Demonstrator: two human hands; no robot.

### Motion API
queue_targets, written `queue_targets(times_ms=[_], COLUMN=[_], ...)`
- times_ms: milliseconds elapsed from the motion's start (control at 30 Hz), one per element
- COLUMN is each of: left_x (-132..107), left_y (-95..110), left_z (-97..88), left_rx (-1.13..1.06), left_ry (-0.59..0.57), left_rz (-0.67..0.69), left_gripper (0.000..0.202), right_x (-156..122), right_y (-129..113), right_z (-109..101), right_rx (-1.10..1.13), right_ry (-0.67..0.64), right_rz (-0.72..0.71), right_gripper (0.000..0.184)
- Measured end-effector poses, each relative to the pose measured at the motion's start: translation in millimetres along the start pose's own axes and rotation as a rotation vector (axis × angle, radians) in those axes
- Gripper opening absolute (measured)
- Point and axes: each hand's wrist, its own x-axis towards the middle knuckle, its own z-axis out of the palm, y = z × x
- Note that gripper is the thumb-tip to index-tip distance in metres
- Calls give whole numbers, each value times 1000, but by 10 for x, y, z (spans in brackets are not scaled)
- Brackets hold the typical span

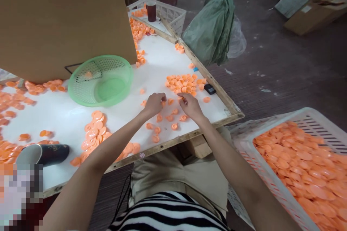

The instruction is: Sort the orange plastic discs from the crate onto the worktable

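My left hand (155, 104) is over the white tabletop, fingers curled in a pinch on a small orange plastic cup (163, 104), mostly hidden under the fingertips. Just to its right, my right hand (190, 106) has thumb and index finger bent together around another orange cup, largely covered. Beyond both hands lies a pile of orange cups (183, 83). Several loose cups (175, 126) are scattered between my hands and the table's near edge. Flat orange discs (94, 130) lie heaped left of my left forearm.
A green basket (114, 92) stands at the left before a large cardboard box (62, 18). A dark mug (54, 154) lies on its side; another mug (151, 11) stands at the far corner. A black device (209, 89) rests by the wooden rim. A white crate (311, 113) of orange discs is at right.
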Motion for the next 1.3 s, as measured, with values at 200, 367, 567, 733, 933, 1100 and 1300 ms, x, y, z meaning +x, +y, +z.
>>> queue_targets(times_ms=[200, 367, 567, 733, 933, 1100, 1300], left_x=[183, 226, 158, -100, -1156, -1936, -2147], left_y=[179, 254, 300, 261, -143, -394, -431], left_z=[105, 256, 327, 17, -581, -671, -450], left_rx=[254, 296, 338, 145, 34, 150, 257], left_ry=[32, -55, -60, 78, 45, -112, -160], left_rz=[55, 78, 175, 150, -12, -124, -93], left_gripper=[22, 22, 24, 26, 18, 21, 23], right_x=[-24, -81, -213, -429, -773, -989, -926], right_y=[103, 83, 2, -170, -454, -822, -1022], right_z=[-62, -85, -155, -248, -213, 36, 402], right_rx=[31, -106, -206, -117, 19, 51, -25], right_ry=[23, -12, 117, 157, 32, -350, -519], right_rz=[14, -25, 12, -27, -101, -172, -164], right_gripper=[39, 22, 18, 17, 13, 6, 6])
